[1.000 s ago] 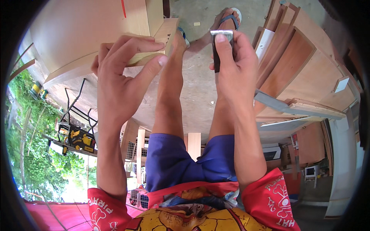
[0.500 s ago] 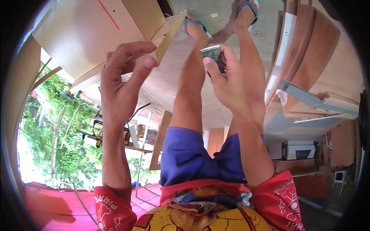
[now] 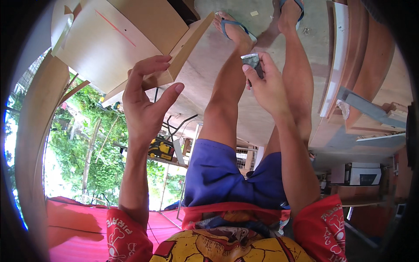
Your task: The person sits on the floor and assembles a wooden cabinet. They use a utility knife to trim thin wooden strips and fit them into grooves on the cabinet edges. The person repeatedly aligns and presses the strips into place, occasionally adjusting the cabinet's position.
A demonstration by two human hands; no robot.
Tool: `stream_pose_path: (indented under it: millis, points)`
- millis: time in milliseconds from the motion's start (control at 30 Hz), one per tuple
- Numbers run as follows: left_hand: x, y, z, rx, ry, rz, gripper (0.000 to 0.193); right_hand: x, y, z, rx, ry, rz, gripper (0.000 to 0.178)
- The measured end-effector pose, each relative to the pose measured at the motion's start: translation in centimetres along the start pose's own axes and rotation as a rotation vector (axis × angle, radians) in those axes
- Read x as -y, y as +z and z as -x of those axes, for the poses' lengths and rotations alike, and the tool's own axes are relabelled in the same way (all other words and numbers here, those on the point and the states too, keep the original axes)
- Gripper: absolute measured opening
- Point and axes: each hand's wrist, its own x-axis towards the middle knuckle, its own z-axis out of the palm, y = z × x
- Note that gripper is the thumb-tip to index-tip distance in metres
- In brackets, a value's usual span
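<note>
While I look down through the head camera, I see two bare hands raised in front of a seated person's legs. My left hand (image 3: pixel 146 105) grips the lower edge of a pale wooden panel (image 3: pixel 118 43), thumb on the near face and fingers curled over the far side, so the hand is closed on the board. A thin red line is drawn slantwise across the panel's face. The panel's long axis runs from lower left to upper right, tilting away from the hand toward the feet.

My right hand (image 3: pixel 268 85) is closed around a small dark tool (image 3: pixel 252 62) with a grey metal end; I cannot tell what kind of tool it is. The tool's tip points up and slightly left, toward the panel's upper right corner. That corner lies just to the left of the tool, near but not touching, with one knee between and below them. The right hand is the nearer one to that corner.

Beneath the hands are blue shorts (image 3: pixel 227 179) and two feet in sandals on a concrete floor (image 3: pixel 262 26). More boards (image 3: pixel 349 65) are stacked at the right.
</note>
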Motion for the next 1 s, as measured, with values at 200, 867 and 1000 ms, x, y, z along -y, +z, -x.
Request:
stream_pose_path:
  millis: [200, 867, 1000]
  points:
    - [-0.5, -2.6, -1.0, 0.166, 0.101, -0.175, 0.035, 0.2, -0.4, 0.5, -0.029, -0.064, 0.119, 0.032]
    - [-2.3, 7.6, -1.7, -0.316, -0.175, -0.034, 0.017, 3.3, -2.8, 6.9, 0.109, -0.047, 0.028, 0.019]
    - [-0.7, 11.3, -2.6, -0.365, -0.114, -0.006, 0.018, 4.3, -5.3, 8.2, 0.15, -0.035, -0.048, 0.018]
